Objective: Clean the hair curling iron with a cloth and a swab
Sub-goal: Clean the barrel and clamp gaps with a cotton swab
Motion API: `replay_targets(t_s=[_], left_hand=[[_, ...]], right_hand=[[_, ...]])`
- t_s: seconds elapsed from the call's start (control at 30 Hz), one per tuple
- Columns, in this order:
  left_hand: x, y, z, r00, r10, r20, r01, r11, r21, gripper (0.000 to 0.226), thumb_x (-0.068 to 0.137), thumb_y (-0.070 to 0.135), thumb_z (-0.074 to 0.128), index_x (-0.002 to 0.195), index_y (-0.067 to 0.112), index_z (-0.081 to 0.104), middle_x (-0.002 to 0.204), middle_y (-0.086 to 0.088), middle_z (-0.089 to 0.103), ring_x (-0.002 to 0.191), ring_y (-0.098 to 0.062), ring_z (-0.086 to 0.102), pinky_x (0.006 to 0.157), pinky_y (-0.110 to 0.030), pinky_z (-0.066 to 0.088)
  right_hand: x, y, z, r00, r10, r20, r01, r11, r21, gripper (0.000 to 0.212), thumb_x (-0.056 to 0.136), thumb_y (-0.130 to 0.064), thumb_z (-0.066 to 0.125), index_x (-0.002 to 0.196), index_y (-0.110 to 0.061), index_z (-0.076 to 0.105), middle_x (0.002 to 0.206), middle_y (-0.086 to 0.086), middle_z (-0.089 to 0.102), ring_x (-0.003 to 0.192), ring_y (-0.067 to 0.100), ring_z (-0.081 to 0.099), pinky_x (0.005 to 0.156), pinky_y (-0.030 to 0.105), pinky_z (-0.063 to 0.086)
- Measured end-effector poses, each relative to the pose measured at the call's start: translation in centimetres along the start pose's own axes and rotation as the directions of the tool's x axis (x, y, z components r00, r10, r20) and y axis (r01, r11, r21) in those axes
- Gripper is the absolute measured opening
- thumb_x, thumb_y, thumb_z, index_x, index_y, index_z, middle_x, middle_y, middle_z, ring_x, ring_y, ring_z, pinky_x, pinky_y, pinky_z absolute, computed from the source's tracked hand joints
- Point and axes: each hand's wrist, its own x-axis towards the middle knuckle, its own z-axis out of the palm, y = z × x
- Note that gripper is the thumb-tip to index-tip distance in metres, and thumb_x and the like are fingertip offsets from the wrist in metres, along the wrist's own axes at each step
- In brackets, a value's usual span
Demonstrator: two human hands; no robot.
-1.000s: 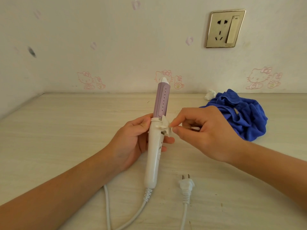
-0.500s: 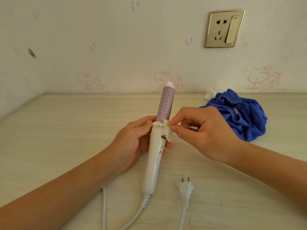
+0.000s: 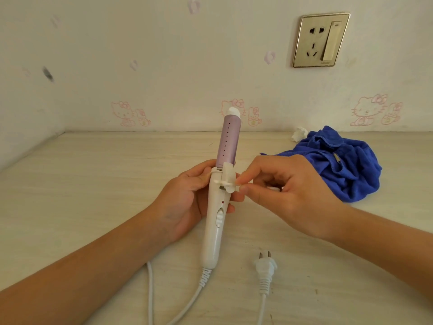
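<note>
A pale wood-grain desk [image 3: 93,184] ran up to a cream wall dotted with pink cartoon-cat stickers [image 3: 126,113], with a gold-framed socket [image 3: 321,39] high on the right. Half a second before, the curling iron [image 3: 216,231] had leaned its tip to the right. Now its purple barrel [image 3: 228,141] stood nearer upright, and the white handle had turned so that its slide switch and a small red dot faced the camera squarely. The swab [image 3: 220,182] had become plainer too: a thin white stick lying crosswise at the joint between barrel and handle, by the white clamp lever, where earlier the fingertips had crowded that spot.

The left hand [image 3: 185,202] came in from the lower left and gripped the upper handle from the side, thumb up by the collar and fingertips showing past the handle's right edge. It held the iron above the desk with the barrel pointing away towards the wall. The right hand [image 3: 288,191] reached in from the right, back of the hand up, and pinched the swab between thumb and forefinger just beside the lever. The swab's far end showed white under the curled fingers.

The crumpled blue cloth [image 3: 339,167] lay on the desk behind the right hand, apart from both hands, with a small white wad [image 3: 299,134] at its far edge. The plug [image 3: 264,266] lay loose on the desk near the handle's base, and the white cord [image 3: 150,289] trailed off the bottom of the view.
</note>
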Motion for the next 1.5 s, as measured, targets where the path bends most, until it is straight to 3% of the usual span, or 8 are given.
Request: replay_targets(t_s=[0.13,0.27,0.43,0.57,0.8,1.13,1.33,1.5], left_hand=[[0.0,0.1,0.1,1.000,-0.014,0.000,0.014,1.000,-0.006,0.035,0.108,0.015,0.037,0.127,0.005,0.065,0.095,-0.016,0.077,0.076,-0.034,0.077,0.060,-0.037,0.062],[0.0,0.2,0.0,1.000,-0.027,-0.008,0.027,1.000,-0.014,0.037,0.108,0.013,0.036,0.132,0.003,0.063,0.095,-0.018,0.076,0.075,-0.034,0.077,0.059,-0.037,0.062],[-0.1,0.2,0.2,1.000,-0.006,0.016,0.006,0.999,0.034,0.035,0.101,0.016,0.044,0.112,0.008,0.076,0.105,-0.021,0.076,0.075,-0.037,0.076,0.059,-0.038,0.062],[-0.1,0.1,0.2,0.999,-0.012,0.034,0.010,0.998,0.059,0.035,0.097,0.018,0.047,0.119,0.004,0.071,0.103,-0.022,0.075,0.076,-0.039,0.076,0.059,-0.038,0.062],[-0.1,0.1,0.0,0.998,0.003,0.055,-0.008,0.997,0.079,0.037,0.101,0.016,0.043,0.112,0.010,0.078,0.100,-0.019,0.075,0.069,-0.032,0.073,0.056,-0.034,0.059],[-0.1,0.1,-0.2,0.999,0.010,0.036,-0.012,0.998,0.058,0.040,0.107,0.014,0.037,0.116,0.011,0.077,0.101,-0.018,0.075,0.070,-0.032,0.073,0.055,-0.034,0.058],[-0.4,0.3,0.2,0.994,0.013,0.112,-0.024,0.995,0.098,0.045,0.097,0.040,0.054,0.116,0.002,0.069,0.092,-0.011,0.071,0.067,-0.024,0.063,0.060,-0.030,0.054],[-0.4,0.0,0.2,0.995,0.078,0.064,-0.092,0.961,0.262,0.055,0.072,0.020,0.078,0.120,0.002,0.059,0.077,-0.006,0.060,0.062,-0.017,0.055,0.055,-0.026,0.049]], right_hand=[[0.4,0.3,0.0,0.996,0.038,-0.081,-0.038,0.999,-0.005,0.007,0.096,-0.007,0.071,0.092,-0.011,0.074,0.050,-0.005,0.049,0.047,0.008,0.036,0.053,0.019,0.036],[0.3,-0.1,0.2,1.000,0.007,-0.025,-0.007,1.000,-0.019,0.005,0.094,-0.012,0.070,0.094,-0.011,0.075,0.053,-0.007,0.057,0.047,0.005,0.039,0.053,0.015,0.036],[0.8,0.4,-0.3,0.992,0.055,-0.117,-0.059,0.997,-0.038,0.006,0.094,-0.006,0.072,0.091,-0.010,0.076,0.050,-0.008,0.045,0.047,0.006,0.036,0.053,0.016,0.034],[0.9,0.2,-0.1,0.993,0.031,-0.112,-0.039,0.997,-0.072,0.006,0.094,-0.010,0.073,0.093,-0.014,0.077,0.051,-0.002,0.046,0.048,0.006,0.037,0.054,0.013,0.034],[1.1,0.5,0.0,0.989,0.025,-0.143,-0.038,0.995,-0.088,0.010,0.095,-0.009,0.073,0.094,-0.017,0.078,0.052,-0.010,0.050,0.048,0.006,0.041,0.054,0.015,0.036],[0.7,0.2,0.0,0.990,0.024,-0.140,-0.030,0.999,-0.036,0.012,0.096,-0.009,0.071,0.093,-0.019,0.077,0.051,0.001,0.047,0.047,0.007,0.037,0.053,0.017,0.034],[0.5,0.5,0.5,0.991,0.018,-0.131,-0.031,0.995,-0.097,0.006,0.095,-0.010,0.073,0.095,-0.014,0.076,0.052,-0.013,0.049,0.047,0.005,0.040,0.055,0.015,0.036],[0.1,0.5,0.7,0.993,0.022,-0.115,-0.034,0.995,-0.097,0.006,0.096,-0.012,0.072,0.094,-0.015,0.076,0.052,-0.011,0.049,0.048,0.006,0.040,0.053,0.016,0.036]])
